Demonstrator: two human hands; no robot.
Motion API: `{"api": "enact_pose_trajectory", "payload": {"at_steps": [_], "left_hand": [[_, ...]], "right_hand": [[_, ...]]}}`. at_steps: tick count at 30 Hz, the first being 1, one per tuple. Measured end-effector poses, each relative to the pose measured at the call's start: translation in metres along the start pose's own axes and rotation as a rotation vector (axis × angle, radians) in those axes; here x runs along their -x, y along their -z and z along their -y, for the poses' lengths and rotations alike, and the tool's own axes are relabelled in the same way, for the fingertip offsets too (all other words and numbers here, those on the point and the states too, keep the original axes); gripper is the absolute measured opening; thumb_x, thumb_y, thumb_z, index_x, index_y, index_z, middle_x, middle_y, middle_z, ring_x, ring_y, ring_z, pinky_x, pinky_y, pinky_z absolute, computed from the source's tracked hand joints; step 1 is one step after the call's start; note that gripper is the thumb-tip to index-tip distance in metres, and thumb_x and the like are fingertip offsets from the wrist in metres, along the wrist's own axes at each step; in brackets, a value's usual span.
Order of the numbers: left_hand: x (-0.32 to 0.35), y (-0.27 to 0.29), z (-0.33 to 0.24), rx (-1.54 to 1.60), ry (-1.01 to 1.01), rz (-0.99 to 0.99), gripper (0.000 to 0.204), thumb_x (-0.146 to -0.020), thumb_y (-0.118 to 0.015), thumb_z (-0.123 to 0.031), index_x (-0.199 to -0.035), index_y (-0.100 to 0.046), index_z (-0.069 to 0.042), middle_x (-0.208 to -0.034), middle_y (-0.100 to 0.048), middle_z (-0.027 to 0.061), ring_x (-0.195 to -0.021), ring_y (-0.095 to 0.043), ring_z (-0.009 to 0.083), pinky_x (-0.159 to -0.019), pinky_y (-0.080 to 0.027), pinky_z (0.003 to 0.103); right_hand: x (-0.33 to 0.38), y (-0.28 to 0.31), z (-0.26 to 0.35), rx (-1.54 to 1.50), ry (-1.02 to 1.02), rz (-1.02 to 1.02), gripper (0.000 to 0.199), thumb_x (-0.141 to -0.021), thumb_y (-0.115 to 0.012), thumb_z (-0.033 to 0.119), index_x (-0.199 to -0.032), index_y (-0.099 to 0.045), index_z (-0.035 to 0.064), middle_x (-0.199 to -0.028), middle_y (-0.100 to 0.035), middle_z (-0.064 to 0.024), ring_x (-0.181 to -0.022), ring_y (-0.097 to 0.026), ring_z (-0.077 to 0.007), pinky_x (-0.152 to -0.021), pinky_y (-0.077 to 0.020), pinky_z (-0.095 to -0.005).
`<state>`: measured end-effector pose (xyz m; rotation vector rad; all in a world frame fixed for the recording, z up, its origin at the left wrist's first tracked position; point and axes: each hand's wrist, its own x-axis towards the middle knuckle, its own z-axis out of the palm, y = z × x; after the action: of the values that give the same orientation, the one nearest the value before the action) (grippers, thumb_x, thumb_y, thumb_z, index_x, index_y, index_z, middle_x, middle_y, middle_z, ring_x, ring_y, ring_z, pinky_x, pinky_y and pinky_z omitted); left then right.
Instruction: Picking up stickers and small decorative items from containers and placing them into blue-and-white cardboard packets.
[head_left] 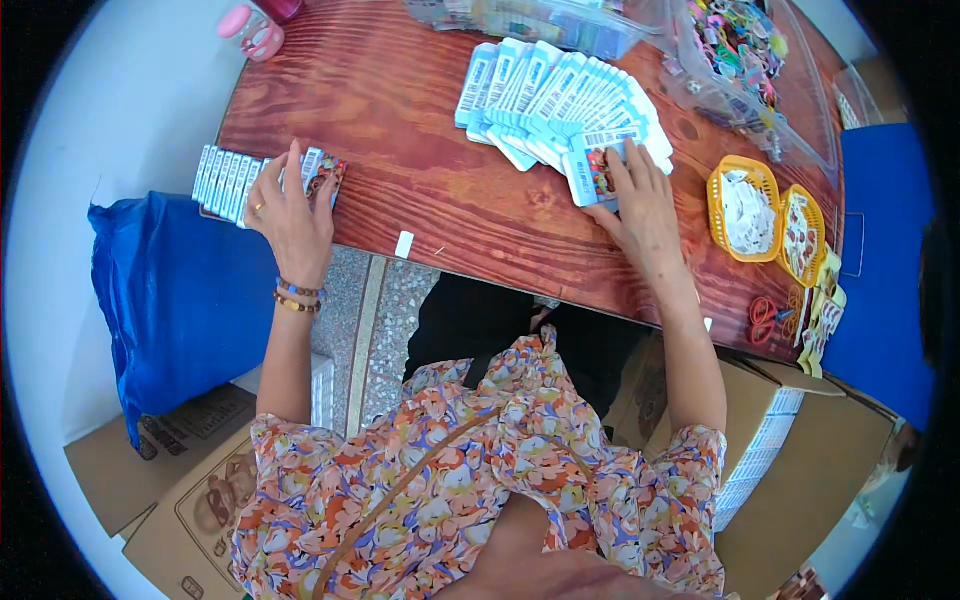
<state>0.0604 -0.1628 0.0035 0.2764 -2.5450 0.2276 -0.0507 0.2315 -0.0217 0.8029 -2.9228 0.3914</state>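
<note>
Head cam: my left hand (292, 212) lies flat, fingers spread, on a short row of blue-white cards (232, 180) at the table's (400, 130) left edge, pressing not gripping. My right hand (640, 205) rests open, fingertips on the nearest card of a big fan of blue-white cards (560, 100) w/ striped label panels, mid-table. Wood is glossy, reddish, strong grain. Yellow mesh basket (742, 205) sits near right; clear plastic bag (745, 60) of coloured bits beyond; cardboard boxes (790, 440) below.

the left hand (290, 215) hides part of the row of cards (225, 180), perhaps several.
</note>
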Motion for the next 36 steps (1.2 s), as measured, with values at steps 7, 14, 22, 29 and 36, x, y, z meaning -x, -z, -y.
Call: {"api": "enact_pose_trajectory", "payload": {"at_steps": [7, 14, 22, 29, 36], "left_hand": [[0.000, 0.027, -0.144, 1.293, 0.243, 0.536, 0.042, -0.093, -0.071, -0.023, -0.127, -0.061, 0.001, -0.101, -0.070, 0.0130, -0.090, -0.068, 0.0205, -0.079, -0.053, 0.033], [-0.003, -0.029, -0.216, 1.759, 0.318, 0.695, 0.023, -0.093, -0.069, -0.011, -0.108, -0.064, 0.005, -0.090, -0.071, 0.0072, -0.081, -0.063, 0.0069, -0.069, -0.050, 0.025], [-0.008, -0.012, -0.198, 1.782, 0.203, 0.730, 0.017, -0.096, -0.062, -0.003, -0.112, -0.063, 0.001, -0.096, -0.069, 0.0012, -0.084, -0.063, 0.0046, -0.072, -0.052, 0.024], [-0.010, -0.005, -0.185, 1.592, 0.171, 0.728, 0.033, -0.093, -0.067, -0.010, -0.124, -0.060, 0.001, -0.099, -0.069, 0.0051, -0.090, -0.064, 0.0100, -0.077, -0.052, 0.027], [-0.023, 0.035, -0.202, 0.710, -0.493, 0.281, 0.097, -0.067, -0.087, -0.043, -0.142, -0.044, -0.001, -0.132, -0.050, 0.0160, -0.133, -0.039, 0.0362, -0.109, -0.035, 0.047]], "right_hand": [[0.023, 0.004, 0.005, -0.115, 0.175, -0.235, 0.049, -0.085, -0.064, -0.001, -0.133, -0.061, 0.0091, -0.144, -0.054, -0.0127, -0.133, -0.051, -0.0339, -0.112, -0.0389, -0.0494], [0.052, 0.011, 0.015, -0.316, 0.292, -0.036, 0.046, -0.084, -0.067, 0.001, -0.129, -0.063, 0.0101, -0.147, -0.052, -0.0084, -0.135, -0.051, -0.0320, -0.112, -0.0383, -0.0487], [0.021, 0.047, -0.031, -1.426, -0.317, 0.016, 0.037, -0.094, -0.064, 0.002, -0.130, -0.056, -0.0015, -0.120, -0.066, -0.0091, -0.110, -0.061, -0.0094, -0.093, -0.0498, -0.0258], [0.017, 0.049, -0.025, -1.446, -0.311, 0.253, 0.019, -0.093, -0.067, 0.004, -0.111, -0.060, 0.0030, -0.100, -0.072, -0.0040, -0.089, -0.067, -0.0076, -0.076, -0.0550, -0.0245], [0.016, 0.038, -0.016, -1.407, -0.268, 0.134, 0.019, -0.093, -0.067, 0.003, -0.111, -0.060, 0.0023, -0.099, -0.071, -0.0032, -0.086, -0.065, -0.0061, -0.072, -0.0542, -0.0241]]}}
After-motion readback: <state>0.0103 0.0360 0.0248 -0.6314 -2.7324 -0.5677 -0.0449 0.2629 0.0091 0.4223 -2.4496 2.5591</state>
